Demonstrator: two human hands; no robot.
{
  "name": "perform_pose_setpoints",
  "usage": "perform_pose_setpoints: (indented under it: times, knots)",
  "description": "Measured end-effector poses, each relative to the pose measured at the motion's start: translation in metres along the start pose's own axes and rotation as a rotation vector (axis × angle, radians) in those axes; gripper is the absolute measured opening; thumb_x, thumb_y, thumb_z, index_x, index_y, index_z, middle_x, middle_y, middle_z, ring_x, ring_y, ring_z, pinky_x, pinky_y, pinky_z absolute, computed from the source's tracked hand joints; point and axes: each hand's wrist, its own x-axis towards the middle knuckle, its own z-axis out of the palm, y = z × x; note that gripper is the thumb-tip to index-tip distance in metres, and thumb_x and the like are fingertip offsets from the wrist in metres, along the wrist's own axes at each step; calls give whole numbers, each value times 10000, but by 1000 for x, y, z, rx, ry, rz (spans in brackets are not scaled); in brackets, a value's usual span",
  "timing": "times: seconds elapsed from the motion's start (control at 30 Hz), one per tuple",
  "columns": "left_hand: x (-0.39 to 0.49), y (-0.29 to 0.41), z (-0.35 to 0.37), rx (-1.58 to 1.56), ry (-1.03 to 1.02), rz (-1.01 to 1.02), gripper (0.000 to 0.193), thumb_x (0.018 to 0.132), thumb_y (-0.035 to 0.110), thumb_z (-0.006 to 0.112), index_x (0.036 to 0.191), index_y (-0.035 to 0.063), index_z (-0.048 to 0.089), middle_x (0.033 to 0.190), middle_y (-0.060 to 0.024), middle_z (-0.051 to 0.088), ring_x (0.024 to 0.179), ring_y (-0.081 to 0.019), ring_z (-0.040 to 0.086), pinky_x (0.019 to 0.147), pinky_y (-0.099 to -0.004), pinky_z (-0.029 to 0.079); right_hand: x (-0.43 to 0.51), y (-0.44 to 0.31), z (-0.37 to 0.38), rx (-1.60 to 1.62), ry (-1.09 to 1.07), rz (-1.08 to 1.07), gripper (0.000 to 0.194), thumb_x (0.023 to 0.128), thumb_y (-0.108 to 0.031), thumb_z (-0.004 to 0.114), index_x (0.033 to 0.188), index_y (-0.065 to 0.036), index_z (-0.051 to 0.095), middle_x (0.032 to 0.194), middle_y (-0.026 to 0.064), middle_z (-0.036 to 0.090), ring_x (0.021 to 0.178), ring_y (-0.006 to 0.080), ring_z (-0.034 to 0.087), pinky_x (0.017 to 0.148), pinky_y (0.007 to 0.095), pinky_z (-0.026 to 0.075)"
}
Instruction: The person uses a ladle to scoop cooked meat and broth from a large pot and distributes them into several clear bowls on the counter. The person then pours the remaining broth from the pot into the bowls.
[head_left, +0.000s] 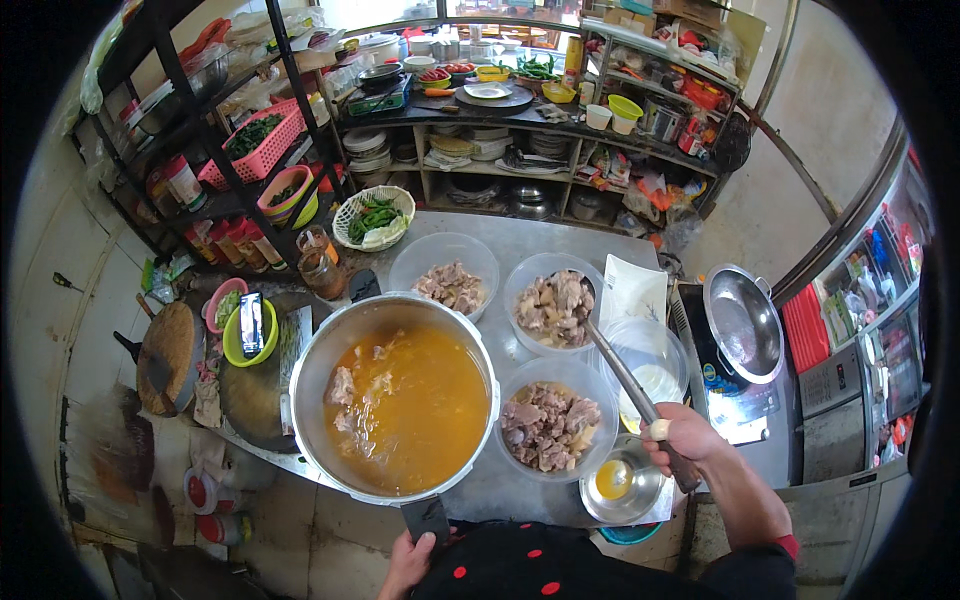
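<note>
My right hand grips the handle of a long metal ladle. The ladle's bowl rests among chunks of meat in a round clear plastic bowl. At the bottom, my left hand holds the dark handle of a large metal pot. Orange-yellow broth fills part of the pot, and several meat pieces show at its left side. Two more clear bowls hold meat chunks, one behind the pot and one to its right.
A small metal bowl with yellow liquid stands near the front edge. Stacked clear containers and a white plate lie right of the bowls. A wok sits farther right. A phone rests on a yellow-green basket at left.
</note>
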Motion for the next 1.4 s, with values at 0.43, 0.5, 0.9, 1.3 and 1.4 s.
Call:
perform_pose_setpoints:
  times: [0.43, 0.5, 0.9, 1.3, 1.4]
  knots:
    - [-8, 10, 8, -40, 65, -20, 302, 909, 113, 421, 1126, -37, 569, 1016, -135, 649, 974, -248, 620, 908, -397, 473, 73, 53, -14, -1037, 595, -364, 280, 765, -89, 578, 955, 76, 456, 785, 337, 605, 767, 495, 605, 717, 525, 490]
    - [-9, 12, 11, -53, 101, -30, 306, 911, 126, 421, 1124, -36, 569, 1018, -140, 648, 978, -251, 619, 910, -398, 472, 65, 49, -12, -1036, 611, -354, 284, 771, -86, 566, 982, 64, 449, 780, 325, 609, 755, 486, 609, 706, 527, 492]
    - [-2, -7, -5, -33, -23, 45, 313, 965, 178, 459, 1165, -51, 538, 1079, -147, 640, 964, -215, 614, 889, -356, 483, -6, 33, -1, -1058, 566, -316, 342, 754, -59, 579, 1080, 26, 518, 789, 276, 624, 759, 434, 625, 701, 461, 503]
    - [-6, 5, 1, 73, 1, 84, 304, 956, 244, 527, 1095, -22, 574, 965, -60, 651, 886, -136, 596, 833, -291, 478, 36, 4, 114, -1650, 151, -913, 457, 764, -53, 564, 1210, 6, 481, 881, 217, 633, 736, 353, 654, 647, 440, 533]
    - [-1, -10, -5, 48, -59, 104, 328, 950, 253, 526, 1125, -23, 553, 968, -68, 653, 891, -155, 613, 819, -310, 487, 70, -4, 153, -1952, 169, -833, 407, 807, -70, 522, 1195, 38, 461, 845, 207, 634, 675, 324, 659, 563, 417, 534]
